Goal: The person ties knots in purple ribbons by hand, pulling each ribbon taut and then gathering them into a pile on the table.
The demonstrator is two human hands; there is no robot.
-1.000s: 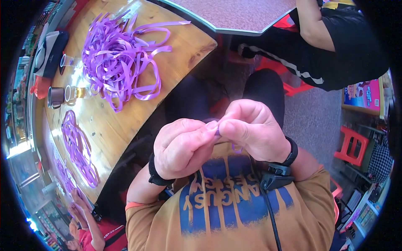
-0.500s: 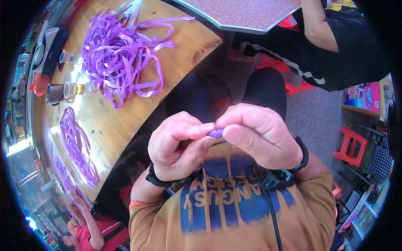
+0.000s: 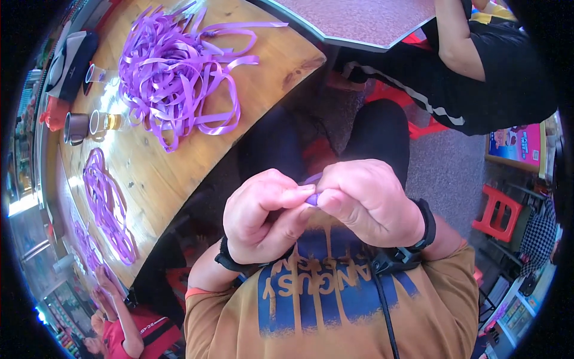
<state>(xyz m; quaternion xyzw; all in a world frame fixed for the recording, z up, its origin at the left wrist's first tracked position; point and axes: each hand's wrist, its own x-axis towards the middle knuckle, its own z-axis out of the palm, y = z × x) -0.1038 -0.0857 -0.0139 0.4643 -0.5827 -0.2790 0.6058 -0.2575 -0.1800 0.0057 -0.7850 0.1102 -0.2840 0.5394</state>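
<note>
My left hand [image 3: 263, 215] and my right hand [image 3: 368, 200] meet close in front of my chest, fingertips pressed together. Between them they pinch a small piece of purple ribbon [image 3: 312, 197]; only a short bit of it shows past the fingers. Both wrists carry black bands. A big loose pile of purple ribbon strips [image 3: 173, 69] lies on the wooden table [image 3: 155, 173] to my upper left, well away from the hands.
More purple ribbon bundles [image 3: 107, 209] lie along the table's left side, beside a metal cup [image 3: 75, 127] and a glass [image 3: 101, 121]. A person in black [image 3: 478, 78] sits at upper right. Another person's hands [image 3: 104, 293] work at lower left. A red stool [image 3: 496, 209] stands right.
My two hands have stayed pinched on the ribbon piece and drifted slightly lower in view, toward my chest. The fingers have shifted a little around the ribbon.
</note>
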